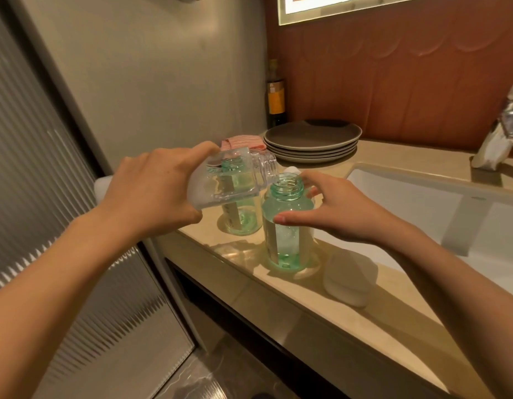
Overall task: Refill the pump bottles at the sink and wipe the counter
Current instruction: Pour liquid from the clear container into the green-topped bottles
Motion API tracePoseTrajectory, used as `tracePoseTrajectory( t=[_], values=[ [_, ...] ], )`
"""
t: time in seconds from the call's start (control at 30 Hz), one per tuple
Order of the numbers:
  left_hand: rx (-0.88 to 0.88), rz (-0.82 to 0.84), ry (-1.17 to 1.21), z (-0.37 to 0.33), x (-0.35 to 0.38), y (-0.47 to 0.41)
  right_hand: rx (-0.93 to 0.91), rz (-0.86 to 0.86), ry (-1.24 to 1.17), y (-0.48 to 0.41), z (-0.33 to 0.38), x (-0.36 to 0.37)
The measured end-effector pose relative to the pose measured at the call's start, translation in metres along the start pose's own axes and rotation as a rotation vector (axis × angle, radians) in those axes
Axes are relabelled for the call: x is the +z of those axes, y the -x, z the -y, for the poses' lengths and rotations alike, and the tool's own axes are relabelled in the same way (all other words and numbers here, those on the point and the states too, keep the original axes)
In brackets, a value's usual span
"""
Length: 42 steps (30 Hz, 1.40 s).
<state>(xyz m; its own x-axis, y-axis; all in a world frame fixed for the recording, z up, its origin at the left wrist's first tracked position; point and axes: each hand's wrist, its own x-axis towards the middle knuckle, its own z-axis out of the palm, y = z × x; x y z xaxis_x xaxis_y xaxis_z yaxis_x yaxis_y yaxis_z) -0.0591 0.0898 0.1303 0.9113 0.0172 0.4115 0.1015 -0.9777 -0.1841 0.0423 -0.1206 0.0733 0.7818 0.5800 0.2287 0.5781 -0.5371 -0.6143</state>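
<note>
Left hand (151, 191) grips a clear bottle (235, 180) tipped neck-first toward the uncapped, labelled green bottle (284, 226), which the right hand (336, 208) clasps upright on the desk (278, 286).

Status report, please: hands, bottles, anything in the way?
Left hand grips tilted clear plastic refill container, mouth beside open green glass bottle. Right hand holds that bottle. Second green bottle close behind; pour path unobstructed.

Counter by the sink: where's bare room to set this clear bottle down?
Bare counter runs along the front edge, in front of the near green bottle and past the white object. Another strip lies behind the sink, right of the plates. It is crowded between the far green bottle, the pink cloth and the plates.
</note>
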Motion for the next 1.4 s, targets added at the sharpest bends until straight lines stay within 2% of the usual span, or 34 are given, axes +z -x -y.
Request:
tracePoseTrajectory(
  t=[1.4],
  values=[
    [-0.012,0.030,-0.046,-0.0027,-0.0075,-0.0010,-0.003,-0.011,0.004,-0.0004,-0.0011,0.0010]
  ],
)
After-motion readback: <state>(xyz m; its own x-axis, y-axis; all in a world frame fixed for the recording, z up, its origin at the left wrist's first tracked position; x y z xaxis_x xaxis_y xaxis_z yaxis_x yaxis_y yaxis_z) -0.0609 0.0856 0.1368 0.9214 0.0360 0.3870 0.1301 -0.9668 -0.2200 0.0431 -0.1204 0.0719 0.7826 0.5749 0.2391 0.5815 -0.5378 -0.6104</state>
